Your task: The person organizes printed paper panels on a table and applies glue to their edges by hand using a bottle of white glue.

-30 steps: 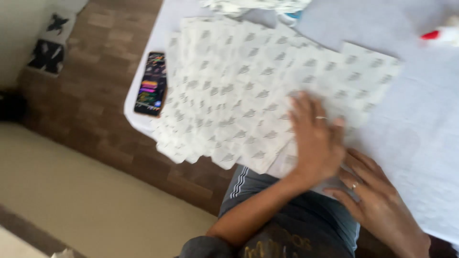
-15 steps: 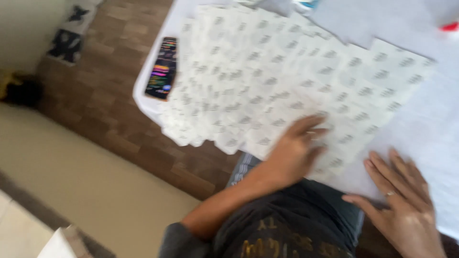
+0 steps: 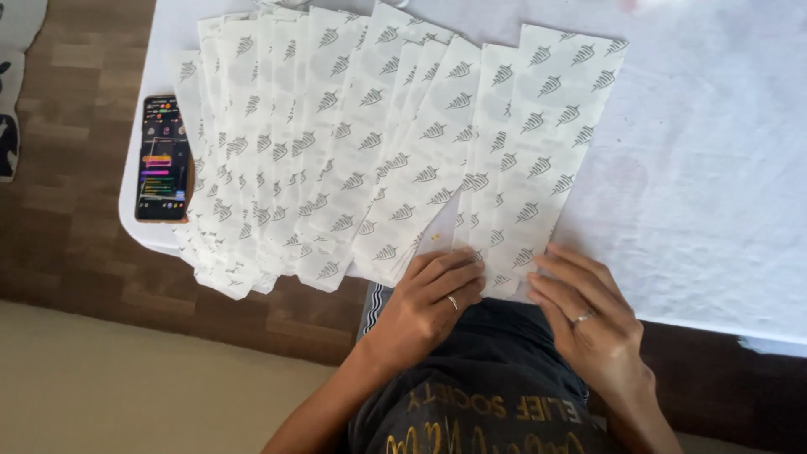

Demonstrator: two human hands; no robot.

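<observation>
From my remote view, both hands rest flat at the near edge of the white-covered table (image 3: 714,210), fingers spread and gripping nothing: my left hand (image 3: 433,290) presses the bottom ends of the fanned paper strips (image 3: 336,151), my right hand (image 3: 580,315) touches the lower corner of the rightmost strip (image 3: 538,151). The strips, white with rows of grey leaf marks, run lengthwise away from the hands toward the far edge, overlapping like a fan that spreads to the left corner. The rightmost strip lies between the two hands. A phone (image 3: 162,158) with a lit screen lies at the left edge, partly under the strips. The far ends of some strips are cut off above.
</observation>
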